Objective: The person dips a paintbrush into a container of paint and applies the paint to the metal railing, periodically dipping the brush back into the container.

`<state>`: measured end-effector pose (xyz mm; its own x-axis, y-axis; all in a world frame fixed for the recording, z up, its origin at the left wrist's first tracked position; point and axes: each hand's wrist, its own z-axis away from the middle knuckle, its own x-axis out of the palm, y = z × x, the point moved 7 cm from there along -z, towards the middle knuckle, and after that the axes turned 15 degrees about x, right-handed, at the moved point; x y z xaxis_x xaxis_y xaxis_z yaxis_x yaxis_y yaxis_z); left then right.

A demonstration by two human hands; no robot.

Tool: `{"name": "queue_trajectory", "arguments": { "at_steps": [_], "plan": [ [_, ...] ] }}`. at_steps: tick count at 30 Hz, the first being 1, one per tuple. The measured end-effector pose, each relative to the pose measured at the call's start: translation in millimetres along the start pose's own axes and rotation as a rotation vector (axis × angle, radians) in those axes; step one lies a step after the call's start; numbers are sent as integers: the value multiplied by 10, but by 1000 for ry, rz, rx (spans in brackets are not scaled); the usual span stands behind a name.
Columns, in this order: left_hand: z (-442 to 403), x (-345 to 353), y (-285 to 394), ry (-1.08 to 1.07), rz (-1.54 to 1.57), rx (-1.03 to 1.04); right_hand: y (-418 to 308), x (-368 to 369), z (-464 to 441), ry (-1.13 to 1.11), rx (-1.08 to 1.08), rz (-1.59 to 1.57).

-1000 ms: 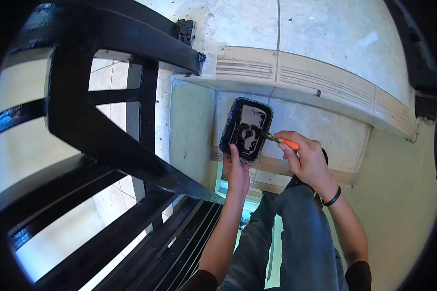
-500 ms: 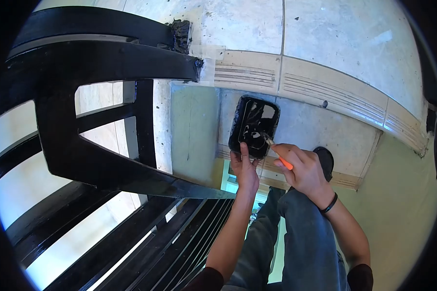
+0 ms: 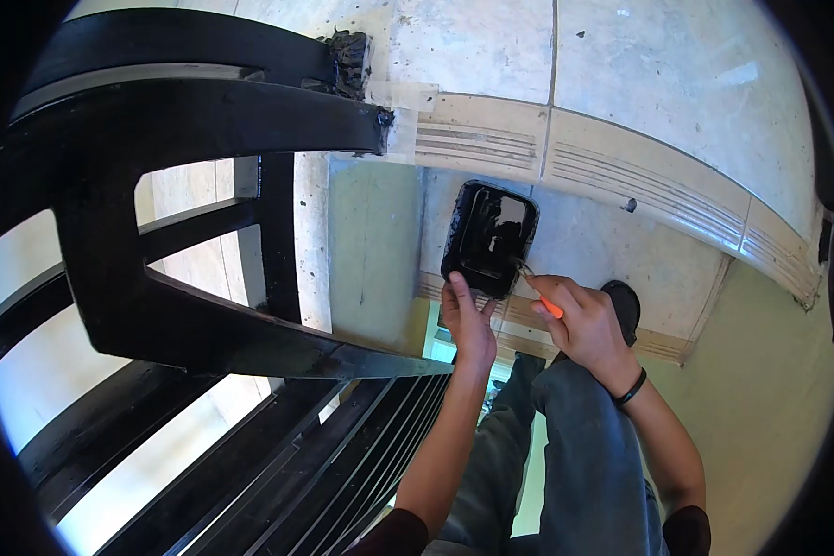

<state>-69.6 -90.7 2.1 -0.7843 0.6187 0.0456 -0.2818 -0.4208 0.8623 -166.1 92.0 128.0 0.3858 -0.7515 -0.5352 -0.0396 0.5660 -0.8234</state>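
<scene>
Firstly, one black rectangular paint tray (image 3: 456, 232), near end gripped by the left hand (image 3: 470, 324). Secondly, one orange-handled paintbrush (image 3: 551, 308), grasped in the right hand (image 3: 590, 326) at the tray's right edge; black railing (image 3: 195, 116), left of both hands.

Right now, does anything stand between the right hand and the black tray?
Nothing visible blocks it: the right hand holds an orange-handled tool reaching the black tray; the left hand grips the tray's near end.

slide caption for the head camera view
Left hand holds a tray of dark liquid, right hand an orange-handled tool at its edge, beside black railings.
</scene>
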Motion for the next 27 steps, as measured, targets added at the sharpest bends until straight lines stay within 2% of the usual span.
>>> {"name": "queue_trajectory", "arguments": {
  "at_steps": [5,8,12,13,15,18,20,23,26,27],
  "plan": [
    [294,-259,74,221,48,9,6,-48,-7,14,-33,-5],
    [689,-441,102,320,-183,48,54,-78,2,-1,-25,-15],
    [1155,-202,-203,-88,-356,16,181,-68,12,67,78,-179],
    [1235,-99,-353,-228,-369,-18,288,-59,-13,73,239,-389],
    [1291,337,-372,-524,-385,241,485,53,0,83,567,-809],
    [1232,707,-339,-876,-726,294,809,207,-48,108,804,-1123],
    [1154,842,-344,-958,-807,380,940,284,-32,104,921,-1241],
    [1238,939,-296,-1104,-875,523,1000,291,-14,117,883,-1228],
    [1330,1081,-280,-1222,-812,657,705,59,-57,164,673,-980],
    [1364,1113,-297,-1250,-779,693,548,-15,-76,137,560,-812]
  ]
}}
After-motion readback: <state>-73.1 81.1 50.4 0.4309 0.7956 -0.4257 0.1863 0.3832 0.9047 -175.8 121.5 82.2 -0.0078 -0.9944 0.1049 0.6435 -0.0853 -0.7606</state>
